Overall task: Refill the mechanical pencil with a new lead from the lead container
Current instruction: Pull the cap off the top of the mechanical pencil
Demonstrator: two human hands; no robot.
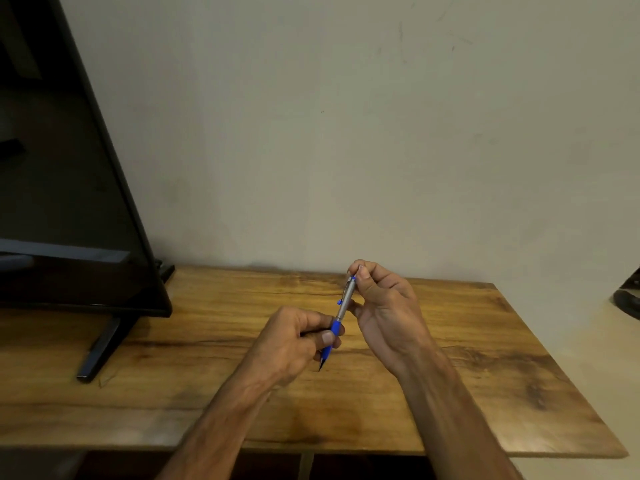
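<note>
A mechanical pencil [343, 308] with a silver barrel, blue grip and blue clip is held tilted above the wooden table [467, 358], tip pointing down toward me. My left hand [294, 341] grips its blue lower part, and a dark object, perhaps the lead container, shows between those fingers. My right hand [384, 306] pinches the pencil's top end between thumb and fingertips. Whether a lead or the cap is between those fingertips is too small to tell.
A black flat screen [69, 188] stands on the table at the left, its stand foot [100, 348] reaching toward the front. A plain wall rises behind the table. A dark object [628, 299] sits off the table's right edge.
</note>
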